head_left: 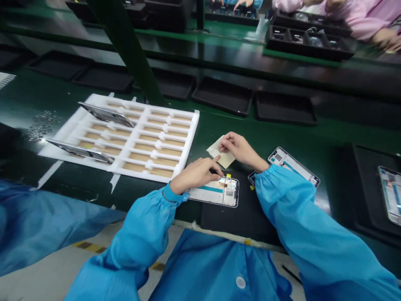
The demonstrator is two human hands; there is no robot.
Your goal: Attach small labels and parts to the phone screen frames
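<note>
My left hand (202, 172) lies over the upper edge of a phone frame (208, 193), its fingers loosely stretched out. Its index finger reaches to the lower edge of a beige sheet (227, 160) bearing several small pale strips. Over the top of that sheet, my right hand (237, 146) has thumb and index finger pinched together; whatever is between them is too small to make out. The phone frame shows its inner side, with a blue strip and a yellow tab on its edge. Under it is a black mat (238, 215).
To the left stands a white foam rack (142, 133) with two upright phone frames (106, 113). Small metallic parts (42, 125) lie beyond it. Another phone frame (293, 165) sits by my right forearm. Black trays (222, 95) line the back. Co-workers' hands (387, 39) show across the bench.
</note>
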